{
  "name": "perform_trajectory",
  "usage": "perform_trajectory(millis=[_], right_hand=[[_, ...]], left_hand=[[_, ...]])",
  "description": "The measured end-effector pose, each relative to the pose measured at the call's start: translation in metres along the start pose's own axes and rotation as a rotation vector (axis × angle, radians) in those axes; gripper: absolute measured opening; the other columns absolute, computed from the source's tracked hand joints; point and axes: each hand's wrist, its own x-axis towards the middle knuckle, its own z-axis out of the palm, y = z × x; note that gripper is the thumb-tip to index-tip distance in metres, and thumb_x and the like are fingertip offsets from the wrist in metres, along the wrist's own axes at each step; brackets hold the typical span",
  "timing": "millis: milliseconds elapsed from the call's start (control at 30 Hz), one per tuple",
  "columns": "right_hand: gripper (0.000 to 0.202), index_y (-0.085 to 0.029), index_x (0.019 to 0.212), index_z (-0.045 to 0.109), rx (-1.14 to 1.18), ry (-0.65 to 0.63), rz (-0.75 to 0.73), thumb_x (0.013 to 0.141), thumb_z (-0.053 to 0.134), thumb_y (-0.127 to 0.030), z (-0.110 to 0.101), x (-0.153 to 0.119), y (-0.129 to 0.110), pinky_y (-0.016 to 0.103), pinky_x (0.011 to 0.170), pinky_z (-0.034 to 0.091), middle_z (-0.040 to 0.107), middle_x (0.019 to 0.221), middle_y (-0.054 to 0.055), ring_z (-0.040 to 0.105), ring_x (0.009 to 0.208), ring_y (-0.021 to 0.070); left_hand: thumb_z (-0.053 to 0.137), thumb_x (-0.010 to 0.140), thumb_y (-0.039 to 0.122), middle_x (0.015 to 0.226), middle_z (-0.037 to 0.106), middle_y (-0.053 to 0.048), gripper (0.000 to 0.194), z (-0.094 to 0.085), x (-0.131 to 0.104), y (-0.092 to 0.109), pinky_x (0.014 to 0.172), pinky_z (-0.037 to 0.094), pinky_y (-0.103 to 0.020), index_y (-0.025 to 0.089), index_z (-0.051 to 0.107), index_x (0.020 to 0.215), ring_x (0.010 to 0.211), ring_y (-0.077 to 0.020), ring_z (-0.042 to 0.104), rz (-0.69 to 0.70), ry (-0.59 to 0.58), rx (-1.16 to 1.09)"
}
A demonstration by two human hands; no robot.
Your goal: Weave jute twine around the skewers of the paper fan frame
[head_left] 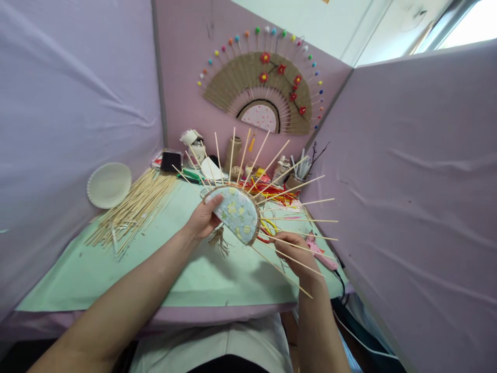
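My left hand (205, 216) is closed on a half-round base (235, 212), with the thumb over its floral cloth face. Thin wooden sticks (297, 220) fan out from the base's brown curved edge, up and to the right. At the lower right of this fan, my right hand (297, 253) has its fingers pinched together on one of the sticks; other sticks cross in front of it. Red and yellow curved strands (267, 230) show beside its fingertips, partly hidden. A frayed twine tassel (218, 241) is visible below the base.
Loose sticks (135, 207) lie at left by a white fluted dish (109, 185). Behind are green-handled pliers (190, 176), red and yellow strands (272, 192) and a bottle (281, 168). A pink glue gun (322, 254) lies right. A decorated fan (248, 77) hangs on the back wall.
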Motion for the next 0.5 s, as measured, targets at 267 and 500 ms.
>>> perform_trajectory(millis=[267,500], right_hand=[[0.038,-0.022,0.108,0.067,0.06,-0.201,-0.062,0.071,0.076,-0.027,0.027,0.006,0.02,0.024,0.063,0.043,0.062,0.079,0.0,0.053,0.068,0.0112],[0.036,-0.023,0.094,0.061,0.166,-0.111,-0.196,0.062,0.078,-0.029,0.068,0.018,0.026,0.023,0.059,0.042,0.061,0.075,-0.002,0.052,0.065,0.0123]], left_hand=[[0.077,0.07,0.029,0.091,0.074,-0.008,0.032,-0.002,0.002,0.0,0.088,0.055,-0.036,0.014,0.066,0.096,0.095,-0.0242,0.068,0.008,0.047,-0.034],[0.078,0.07,0.027,0.087,0.074,-0.005,0.035,-0.002,0.004,-0.002,0.078,0.057,-0.029,0.014,0.066,0.099,0.079,-0.0179,0.069,0.045,0.034,-0.065]])
